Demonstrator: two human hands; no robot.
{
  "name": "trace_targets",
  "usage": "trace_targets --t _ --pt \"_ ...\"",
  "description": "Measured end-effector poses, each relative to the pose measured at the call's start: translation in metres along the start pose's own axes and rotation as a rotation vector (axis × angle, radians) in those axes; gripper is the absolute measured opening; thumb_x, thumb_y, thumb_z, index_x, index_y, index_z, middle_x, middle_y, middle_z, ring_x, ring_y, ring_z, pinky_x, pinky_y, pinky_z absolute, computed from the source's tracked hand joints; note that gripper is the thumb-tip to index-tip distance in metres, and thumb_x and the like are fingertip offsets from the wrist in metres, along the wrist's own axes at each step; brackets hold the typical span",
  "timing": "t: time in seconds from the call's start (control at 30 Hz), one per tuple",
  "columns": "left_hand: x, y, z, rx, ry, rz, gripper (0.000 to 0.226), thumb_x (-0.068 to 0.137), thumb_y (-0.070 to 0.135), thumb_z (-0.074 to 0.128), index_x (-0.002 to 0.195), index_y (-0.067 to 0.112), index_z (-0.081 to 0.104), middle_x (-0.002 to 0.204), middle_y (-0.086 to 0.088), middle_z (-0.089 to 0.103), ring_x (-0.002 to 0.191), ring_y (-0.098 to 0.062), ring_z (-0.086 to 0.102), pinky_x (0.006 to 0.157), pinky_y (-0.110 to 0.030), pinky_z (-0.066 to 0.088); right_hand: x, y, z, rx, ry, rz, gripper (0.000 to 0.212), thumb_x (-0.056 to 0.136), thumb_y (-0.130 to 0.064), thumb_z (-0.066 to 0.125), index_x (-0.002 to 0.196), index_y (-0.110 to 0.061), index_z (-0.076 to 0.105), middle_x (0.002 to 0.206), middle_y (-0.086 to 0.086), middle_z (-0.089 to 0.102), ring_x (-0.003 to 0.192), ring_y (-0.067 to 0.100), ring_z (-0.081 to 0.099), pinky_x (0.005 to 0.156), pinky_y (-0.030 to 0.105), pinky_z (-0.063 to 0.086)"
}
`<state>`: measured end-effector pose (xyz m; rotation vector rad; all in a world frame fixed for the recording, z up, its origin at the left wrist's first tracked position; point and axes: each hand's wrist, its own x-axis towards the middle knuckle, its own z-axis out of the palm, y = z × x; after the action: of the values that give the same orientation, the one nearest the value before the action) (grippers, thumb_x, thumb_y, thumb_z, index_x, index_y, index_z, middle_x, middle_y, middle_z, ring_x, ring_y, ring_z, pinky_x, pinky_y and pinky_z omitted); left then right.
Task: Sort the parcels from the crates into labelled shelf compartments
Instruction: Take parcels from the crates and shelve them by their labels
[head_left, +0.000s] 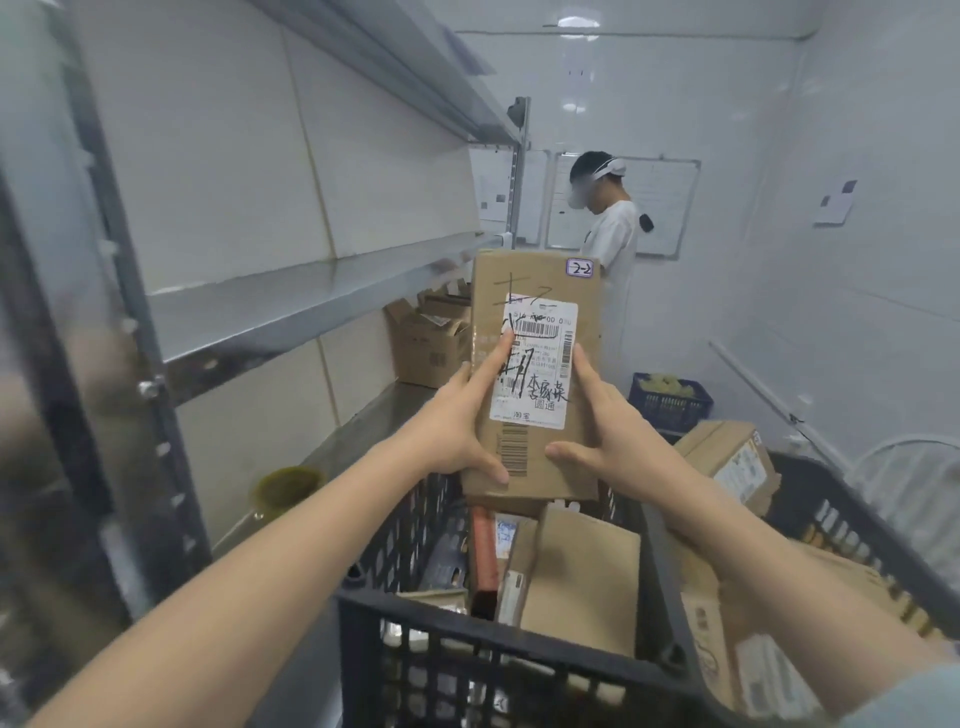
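Both hands clasp the cardboard parcel (537, 291) by its long edges, left hand (460, 421) and right hand (605, 431) opposite, holding it upright above the black crate (467, 621). Its long axis runs up and away; the metal shelving (291, 306) stands leftward, nearer the left hand.

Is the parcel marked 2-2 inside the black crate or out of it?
Out. The left hand and right hand hold the parcel up, above the crate rim.
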<state>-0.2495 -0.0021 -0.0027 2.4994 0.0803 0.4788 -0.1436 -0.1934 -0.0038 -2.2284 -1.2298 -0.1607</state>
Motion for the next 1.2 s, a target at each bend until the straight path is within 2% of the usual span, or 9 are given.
trace_targets --t 0.23,0.33,0.53,0.67,0.8,1.0,1.2 --pt "-0.075 0.061 -0.010 0.057 0.029 -0.088 0.148 0.054 0.024 0.095 0.145 0.055 -0.018 0.163 0.000 0.012 0.148 -0.020 0.018 0.119 -0.044 0.023 -0.056 -0.028 -0.027 0.035 -0.079 -0.117 0.114 0.082 -0.037 0.073 0.148 -0.039 -0.021 0.156 -0.004 0.023 0.140 0.013 0.028 0.113 0.037 0.030" --pt "-0.111 0.079 -0.014 0.090 0.046 -0.118 0.151 0.055 0.025 0.094 0.144 0.053 -0.025 0.164 0.001 0.006 0.148 -0.019 0.018 0.120 -0.044 0.022 -0.082 -0.049 -0.034 0.044 -0.099 -0.161 0.115 0.081 -0.037 0.074 0.150 -0.036 -0.018 0.157 -0.004 0.020 0.141 0.014 0.027 0.115 0.038 0.028" --pt "-0.188 0.100 -0.017 0.105 0.055 -0.163 0.155 0.058 0.026 0.093 0.141 0.046 -0.035 0.164 0.005 -0.001 0.148 -0.019 0.017 0.119 -0.046 0.024 -0.139 -0.093 -0.033 0.028 -0.157 -0.178 0.125 0.076 -0.040 0.078 0.145 -0.038 -0.025 0.157 -0.001 0.020 0.142 0.016 0.026 0.116 0.039 0.027" --pt "-0.252 0.107 -0.024 0.133 0.025 -0.208 0.154 0.059 0.030 0.092 0.136 0.049 -0.040 0.164 0.002 0.002 0.149 -0.020 0.017 0.119 -0.048 0.023 -0.184 -0.133 -0.022 0.006 -0.212 -0.181 0.129 0.073 -0.043 0.079 0.142 -0.040 -0.030 0.156 -0.002 0.022 0.139 0.015 0.029 0.113 0.039 0.033" --pt "-0.320 0.115 -0.030 0.148 0.028 -0.218 0.155 0.056 0.036 0.093 0.132 0.054 -0.041 0.164 0.003 0.000 0.148 -0.020 0.019 0.119 -0.048 0.025 -0.234 -0.176 -0.008 0.024 -0.232 -0.154 0.129 0.073 -0.042 0.080 0.145 -0.035 -0.027 0.156 -0.001 0.025 0.138 0.016 0.032 0.111 0.036 0.033" --pt "-0.413 0.131 -0.031 0.102 0.084 -0.235 0.156 0.051 0.043 0.094 0.137 0.055 -0.034 0.164 0.007 -0.001 0.149 -0.016 0.016 0.120 -0.046 0.023 -0.309 -0.232 0.001 0.028 -0.269 -0.169 0.130 0.074 -0.039 0.080 0.144 -0.037 -0.029 0.152 0.002 0.028 0.136 0.018 0.036 0.110 0.037 0.035" --pt "-0.491 0.161 -0.035 0.094 0.133 -0.345 0.155 0.052 0.036 0.095 0.139 0.054 -0.032 0.164 0.003 0.002 0.148 -0.017 0.015 0.120 -0.045 0.023 -0.360 -0.277 0.004 0.034 -0.312 -0.228 0.131 0.073 -0.041 0.080 0.138 -0.042 -0.034 0.152 0.002 0.029 0.136 0.019 0.036 0.110 0.037 0.036"
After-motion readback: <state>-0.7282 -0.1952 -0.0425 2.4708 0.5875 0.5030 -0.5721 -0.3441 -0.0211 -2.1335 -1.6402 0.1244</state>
